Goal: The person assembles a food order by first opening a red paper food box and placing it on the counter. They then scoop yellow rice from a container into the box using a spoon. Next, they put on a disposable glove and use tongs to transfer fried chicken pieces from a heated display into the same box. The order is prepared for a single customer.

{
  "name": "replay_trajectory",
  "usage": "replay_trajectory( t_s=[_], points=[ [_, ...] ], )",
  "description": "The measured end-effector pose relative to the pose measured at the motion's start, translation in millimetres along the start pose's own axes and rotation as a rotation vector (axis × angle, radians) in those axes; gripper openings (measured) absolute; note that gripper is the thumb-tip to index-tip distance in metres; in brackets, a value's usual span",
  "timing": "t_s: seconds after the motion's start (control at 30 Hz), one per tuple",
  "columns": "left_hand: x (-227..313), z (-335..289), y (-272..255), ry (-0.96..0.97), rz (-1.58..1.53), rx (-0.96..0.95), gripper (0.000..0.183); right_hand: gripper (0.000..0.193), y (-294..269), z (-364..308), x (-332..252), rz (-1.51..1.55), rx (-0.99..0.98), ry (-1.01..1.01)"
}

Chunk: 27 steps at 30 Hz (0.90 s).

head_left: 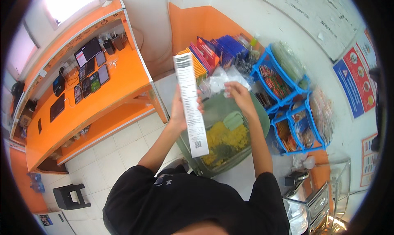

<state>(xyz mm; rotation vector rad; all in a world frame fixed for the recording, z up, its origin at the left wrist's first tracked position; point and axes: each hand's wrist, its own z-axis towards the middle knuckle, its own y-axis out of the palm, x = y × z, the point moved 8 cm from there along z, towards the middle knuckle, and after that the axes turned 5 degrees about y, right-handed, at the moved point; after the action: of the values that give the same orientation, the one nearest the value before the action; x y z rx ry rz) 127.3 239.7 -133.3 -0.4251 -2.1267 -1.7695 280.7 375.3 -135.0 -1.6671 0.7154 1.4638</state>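
My left hand [179, 111] is closed around a long white printed receipt [189, 103], which hangs upright in front of me. To its right, my right hand [239, 94] has its fingers bent together beside some clear plastic bags [219, 82]; whether anything small is between them is hard to make out. Below both hands stands a green tub [263, 116] with a see-through lid and a green latch [233, 120]. Yellow food [225, 138] shows inside it. The receipt covers part of the tub's left side.
Blue baskets [283, 101] with packets stand to the right. Red, orange and purple packaging [225, 50] is stacked behind the tub. On the left, an orange desk [119, 81] holds several phones and tablets. A black stool [70, 196] sits on the tiled floor. Metal racks [318, 204] are at the lower right.
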Motion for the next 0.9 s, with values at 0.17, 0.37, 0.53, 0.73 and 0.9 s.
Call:
replay_trajectory(
  t_s=[0.17,0.37,0.53,0.73,0.9],
  points=[
    [88,42,-50,0.322,0.013,0.003,0.064,0.029,9,130,-9,-0.515,0.461,-0.444],
    [96,66,-96,0.358,0.164,0.009,0.062,0.014,31,188,27,-1.141,0.513,-0.16],
    [73,75,-103,0.214,0.128,0.033,0.054,0.016,64,187,25,-1.097,0.656,-0.159],
    [56,99,-108,0.116,0.212,0.035,0.053,0.032,54,211,45,-1.119,0.579,0.042],
    [53,98,-103,0.101,0.232,-0.033,0.053,0.03,44,211,44,-1.054,0.584,0.032]
  ],
)
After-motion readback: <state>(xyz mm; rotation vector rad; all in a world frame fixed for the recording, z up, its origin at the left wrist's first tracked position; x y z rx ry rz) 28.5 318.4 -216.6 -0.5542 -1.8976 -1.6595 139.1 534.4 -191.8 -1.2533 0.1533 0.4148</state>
